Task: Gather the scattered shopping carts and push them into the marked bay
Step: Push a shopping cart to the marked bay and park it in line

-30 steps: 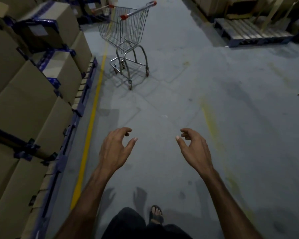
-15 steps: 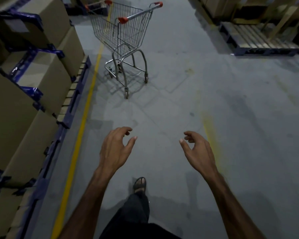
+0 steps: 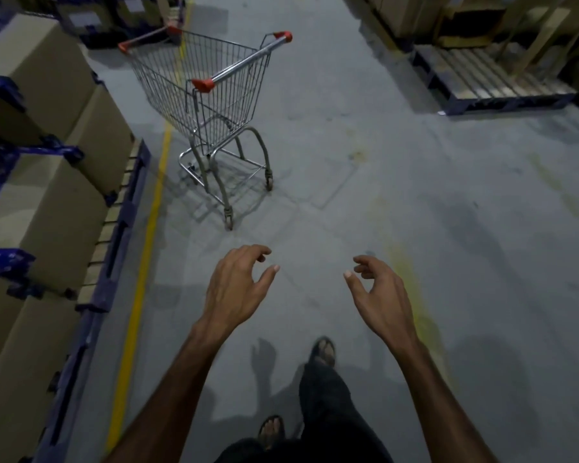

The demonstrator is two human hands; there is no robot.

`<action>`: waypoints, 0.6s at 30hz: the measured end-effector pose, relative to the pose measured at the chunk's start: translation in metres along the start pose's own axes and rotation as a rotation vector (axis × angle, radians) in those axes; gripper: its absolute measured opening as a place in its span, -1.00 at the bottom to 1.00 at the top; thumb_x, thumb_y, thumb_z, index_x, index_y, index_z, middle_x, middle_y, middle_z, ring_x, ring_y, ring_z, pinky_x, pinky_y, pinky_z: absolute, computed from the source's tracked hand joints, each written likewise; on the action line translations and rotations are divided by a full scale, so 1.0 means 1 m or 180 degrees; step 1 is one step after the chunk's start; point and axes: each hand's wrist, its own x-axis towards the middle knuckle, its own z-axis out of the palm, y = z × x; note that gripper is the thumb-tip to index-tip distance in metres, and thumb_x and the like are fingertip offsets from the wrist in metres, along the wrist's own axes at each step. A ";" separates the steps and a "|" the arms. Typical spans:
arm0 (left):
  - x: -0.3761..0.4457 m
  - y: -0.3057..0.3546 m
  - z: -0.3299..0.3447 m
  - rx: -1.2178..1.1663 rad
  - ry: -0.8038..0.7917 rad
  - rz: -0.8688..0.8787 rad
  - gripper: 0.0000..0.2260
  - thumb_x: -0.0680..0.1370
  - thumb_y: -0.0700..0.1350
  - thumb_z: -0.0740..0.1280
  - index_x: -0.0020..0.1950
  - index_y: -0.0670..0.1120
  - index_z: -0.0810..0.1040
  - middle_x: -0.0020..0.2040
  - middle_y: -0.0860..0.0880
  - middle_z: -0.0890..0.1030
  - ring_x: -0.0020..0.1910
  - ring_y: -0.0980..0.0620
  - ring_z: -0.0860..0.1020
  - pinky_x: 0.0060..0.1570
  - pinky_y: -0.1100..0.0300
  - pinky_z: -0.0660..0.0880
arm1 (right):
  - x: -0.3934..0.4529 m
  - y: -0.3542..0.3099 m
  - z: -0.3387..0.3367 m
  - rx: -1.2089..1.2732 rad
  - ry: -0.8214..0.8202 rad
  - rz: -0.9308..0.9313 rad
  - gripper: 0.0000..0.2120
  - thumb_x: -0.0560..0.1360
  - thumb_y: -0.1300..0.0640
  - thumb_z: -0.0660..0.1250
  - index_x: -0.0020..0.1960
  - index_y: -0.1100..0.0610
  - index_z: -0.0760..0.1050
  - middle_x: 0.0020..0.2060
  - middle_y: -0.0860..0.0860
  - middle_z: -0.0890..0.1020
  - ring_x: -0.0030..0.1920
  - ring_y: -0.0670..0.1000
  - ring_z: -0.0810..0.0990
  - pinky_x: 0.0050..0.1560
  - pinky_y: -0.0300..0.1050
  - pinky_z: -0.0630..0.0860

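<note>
Shopping cart [image 3: 214, 105] well ahead of both hands — left hand [image 3: 236, 289], right hand [image 3: 380, 295] — fingers loosely curled, empty.

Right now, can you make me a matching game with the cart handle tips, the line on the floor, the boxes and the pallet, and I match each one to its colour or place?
Things:
1. shopping cart handle tips
2. floor line
3. cardboard boxes
4. wooden pallet

Colours and places:
A. yellow
B. stacked along the left side
C. red
D. far right, on the floor

Pairs: 1-C, 2-A, 3-B, 4-D
</note>
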 end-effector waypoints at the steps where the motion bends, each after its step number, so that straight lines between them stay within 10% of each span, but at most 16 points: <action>1: 0.019 -0.002 0.006 0.0022 0.0015 -0.0024 -0.74 0.61 0.04 0.49 0.26 0.01 0.63 0.06 0.09 0.66 0.06 0.02 0.60 0.11 -0.02 0.55 | 0.021 0.002 0.003 0.0000 -0.0023 0.0004 -0.68 0.63 -0.09 0.40 0.34 -0.04 0.56 0.14 -0.11 0.66 0.14 -0.07 0.62 0.16 0.02 0.59; 18: 0.325 -0.004 0.072 0.0204 0.0202 -0.0336 -0.73 0.62 0.11 0.41 0.23 -0.01 0.64 -0.01 0.11 0.61 0.00 0.04 0.57 0.07 0.02 0.55 | 0.386 -0.012 0.012 0.0021 -0.0415 -0.0371 -0.68 0.61 -0.07 0.42 0.33 -0.02 0.56 0.13 -0.09 0.68 0.15 -0.04 0.63 0.19 0.02 0.57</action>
